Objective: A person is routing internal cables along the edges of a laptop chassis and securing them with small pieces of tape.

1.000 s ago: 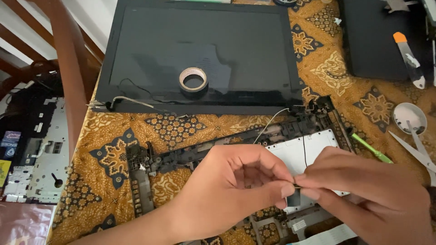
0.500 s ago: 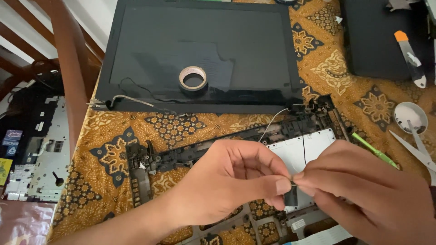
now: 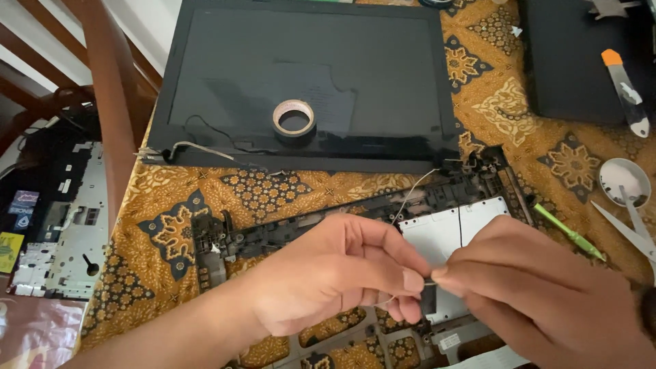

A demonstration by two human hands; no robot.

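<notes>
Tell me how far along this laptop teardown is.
Done: the screen panel lies detached with a tape roll on it, and the bare base frame is stripped. In hand: left hand and right hand pinch a thin wire over the frame. Left: that wire still runs to the frame.

A thin pale wire [image 3: 429,282], pinched taut between fingertips, over the dark laptop frame [image 3: 355,225].

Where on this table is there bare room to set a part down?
Free: patterned cloth between the screen panel and laptop frame, and the panel around the tape roll. Crowded: right edge with scissors, green tool, and where both hands meet.
</notes>
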